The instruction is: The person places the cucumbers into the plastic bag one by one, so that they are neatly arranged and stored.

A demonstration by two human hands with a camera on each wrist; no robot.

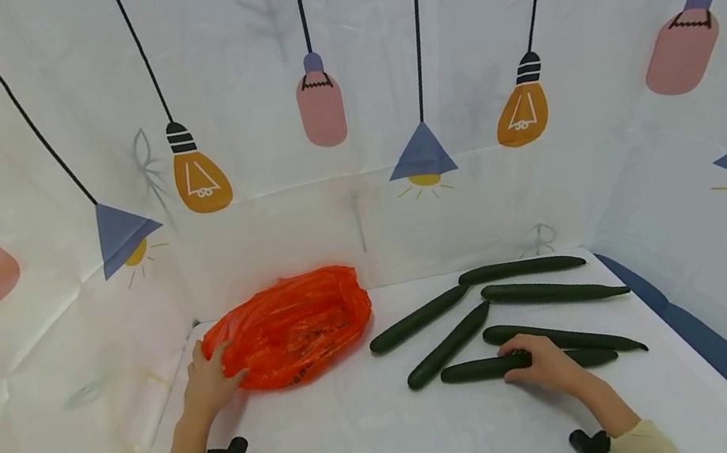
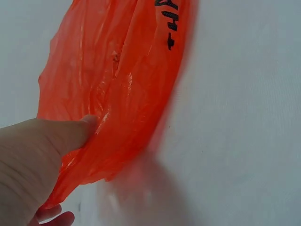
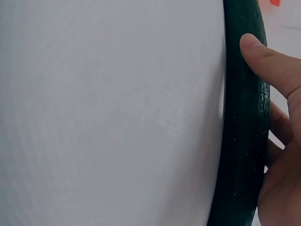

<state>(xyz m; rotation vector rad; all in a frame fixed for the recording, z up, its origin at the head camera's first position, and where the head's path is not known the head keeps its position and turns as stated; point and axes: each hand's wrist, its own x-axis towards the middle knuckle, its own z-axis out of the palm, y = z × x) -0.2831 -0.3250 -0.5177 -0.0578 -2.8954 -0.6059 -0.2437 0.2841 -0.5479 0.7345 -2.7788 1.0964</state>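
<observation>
Gripping one thing each, both hands are occupied in the head view: the left hand (image 1: 209, 380) has the left end of a red plastic bag (image 1: 303, 337), and the right hand (image 1: 541, 363) is wrapped around the near cucumber (image 1: 477, 370), thumb on the near side and fingers reaching over the far side. The bag lies at the back left of the white table (image 1: 358, 452). To its right are five more: the rearmost cucumber (image 1: 522, 269), the second cucumber (image 1: 555, 291) just in front of it, two slanting cucumbers (image 1: 420, 319) (image 1: 449, 347) at their left, and a long cucumber (image 1: 564, 339) close behind the held one. All six lie outside the bag, and none shows inside it, so the work looks to be at an early stage: one cucumber is in hand, while five remain free of either hand. The left wrist view shows the bag's thin plastic pinched, thumb (image 2: 70, 134) flat on it and fingertips below, the hold nearly closed; black print runs down one side. In the right wrist view the grip is only as wide as the cucumber, thumb laid across the dark green skin; whether it is lifted at all cannot be told.
</observation>
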